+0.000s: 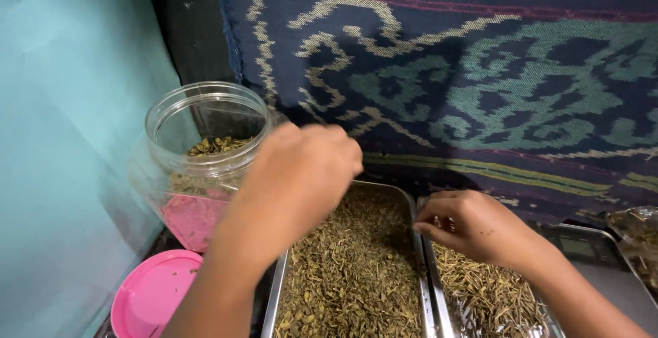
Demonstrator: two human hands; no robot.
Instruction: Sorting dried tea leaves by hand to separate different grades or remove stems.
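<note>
Our left hand (pixel 298 173) hovers between open jar (pixel 205 156) and left tray (pixel 349 269) of dried herbs, fingers bunched; pinch contents we cannot tell. Our right hand (pixel 473 227) rests curled on right tray (pixel 480 297), fingertips touching twiggy herbs. Pink lid (pixel 154 293) lies beside jar.
</note>
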